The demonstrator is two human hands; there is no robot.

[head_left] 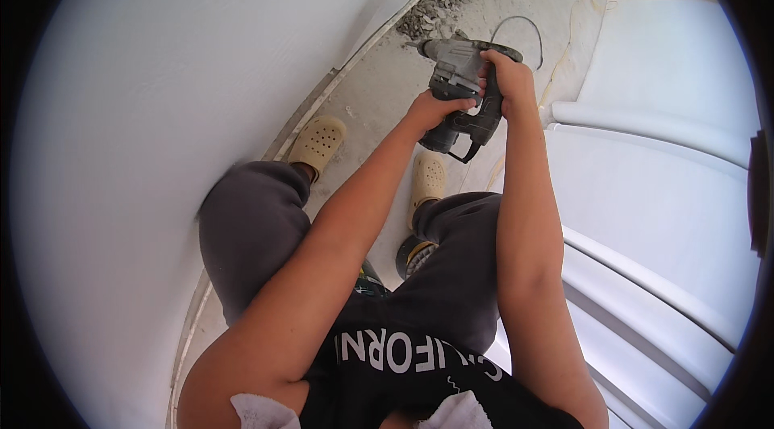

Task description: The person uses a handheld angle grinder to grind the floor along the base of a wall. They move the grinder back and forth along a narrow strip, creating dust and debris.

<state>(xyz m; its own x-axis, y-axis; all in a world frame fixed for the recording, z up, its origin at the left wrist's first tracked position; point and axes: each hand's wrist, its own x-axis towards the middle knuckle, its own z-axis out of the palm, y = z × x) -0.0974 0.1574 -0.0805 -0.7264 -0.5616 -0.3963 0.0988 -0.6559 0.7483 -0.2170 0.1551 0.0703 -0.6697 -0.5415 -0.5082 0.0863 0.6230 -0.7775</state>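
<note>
I hold a grey and black rotary hammer (458, 58) out in front of me, above the floor. My right hand (509, 78) is wrapped round its rear handle. Lower on the tool, my left hand (434, 112) grips the dark body, with the thumb lying across it. The chuck end points left, toward the foot of the wall; a short bit seems to stick out there, but its tip is too small to make out. Whether a finger presses the trigger is hidden.
A white wall (177, 106) rises close on my left. Broken rubble (447, 2) lies along its foot, ahead. Beyond the tool, a thin dark wire (538, 30) loops over the concrete floor (371, 94). White panels (661, 66) line the right. A dark round object (414, 257) sits between my legs.
</note>
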